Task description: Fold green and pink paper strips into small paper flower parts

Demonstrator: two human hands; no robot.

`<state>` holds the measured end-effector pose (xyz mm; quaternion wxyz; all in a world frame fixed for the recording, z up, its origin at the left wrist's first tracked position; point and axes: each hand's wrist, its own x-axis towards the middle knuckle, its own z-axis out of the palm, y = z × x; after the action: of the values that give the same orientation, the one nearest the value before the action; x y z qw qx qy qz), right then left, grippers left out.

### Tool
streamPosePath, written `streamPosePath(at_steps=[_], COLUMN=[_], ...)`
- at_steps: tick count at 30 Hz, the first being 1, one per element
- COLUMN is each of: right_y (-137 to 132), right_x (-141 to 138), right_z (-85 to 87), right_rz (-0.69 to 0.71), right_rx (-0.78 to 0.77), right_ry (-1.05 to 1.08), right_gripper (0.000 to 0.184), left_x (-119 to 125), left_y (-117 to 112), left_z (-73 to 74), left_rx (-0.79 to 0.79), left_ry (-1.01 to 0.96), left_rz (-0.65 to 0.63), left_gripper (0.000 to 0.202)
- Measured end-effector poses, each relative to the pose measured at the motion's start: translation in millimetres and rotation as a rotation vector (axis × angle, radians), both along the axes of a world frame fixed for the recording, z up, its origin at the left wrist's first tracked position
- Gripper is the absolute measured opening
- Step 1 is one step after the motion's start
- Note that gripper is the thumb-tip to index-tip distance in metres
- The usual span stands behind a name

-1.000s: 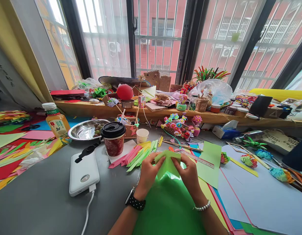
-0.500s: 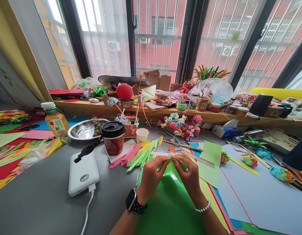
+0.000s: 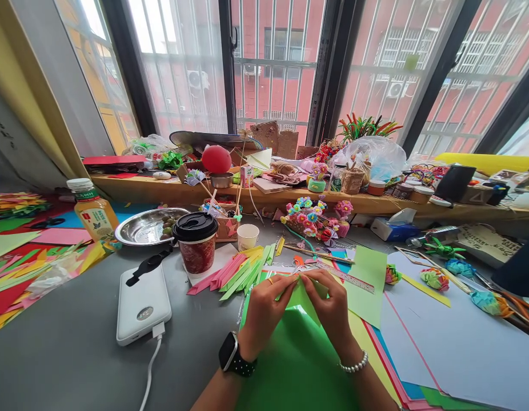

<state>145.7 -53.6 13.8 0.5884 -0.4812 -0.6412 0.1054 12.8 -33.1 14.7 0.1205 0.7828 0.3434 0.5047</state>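
Note:
Both my hands pinch a small folded piece of light green paper [image 3: 299,293] just above a large bright green sheet [image 3: 296,365] on the grey table. My left hand [image 3: 264,311], with a black watch on the wrist, grips the paper's left side with closed fingers. My right hand [image 3: 331,308], with a bead bracelet on the wrist, grips its right side, fingertips meeting the left hand's at the top fold. Most of the paper is hidden between the fingers.
A red coffee cup with a black lid [image 3: 196,242], a white power bank [image 3: 142,302] on a cable, a steel dish [image 3: 147,226], a juice bottle [image 3: 93,214], coloured paper strips [image 3: 236,271], a ruler [image 3: 344,277], paper flowers [image 3: 313,220] and stacked coloured sheets [image 3: 440,342] surround my hands.
A second ago the green paper stood open and wider between my hands. It is now folded smaller and my fingertips have closed together over its top edge.

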Motion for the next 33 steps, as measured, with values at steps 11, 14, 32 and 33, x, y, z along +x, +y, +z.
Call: streamPosePath(at_steps=[11, 14, 32, 33], right_y=[-0.1, -0.3, -0.3, -0.4], right_x=[-1.4, -1.5, -1.0, -1.2], right_z=[1.6, 1.9, 1.6, 1.8], right_rz=[0.02, 0.019, 0.023, 0.026], right_rx=[-0.008, -0.012, -0.021, -0.026], right_ry=[0.042, 0.046, 0.051, 0.054], right_gripper=[0.014, 0.015, 0.015, 0.015], left_x=[-1.2, -1.0, -1.8, -1.6], left_y=[1.8, 1.7, 2.1, 1.9], left_z=[-4.5, -4.5, -7.4, -7.1], left_rx=[0.034, 0.051, 0.093, 0.095], left_ry=[0.025, 0.028, 0.054, 0.053], left_rz=[-0.01, -0.008, 0.002, 0.001], left_gripper=[0.022, 0.023, 0.024, 0.024])
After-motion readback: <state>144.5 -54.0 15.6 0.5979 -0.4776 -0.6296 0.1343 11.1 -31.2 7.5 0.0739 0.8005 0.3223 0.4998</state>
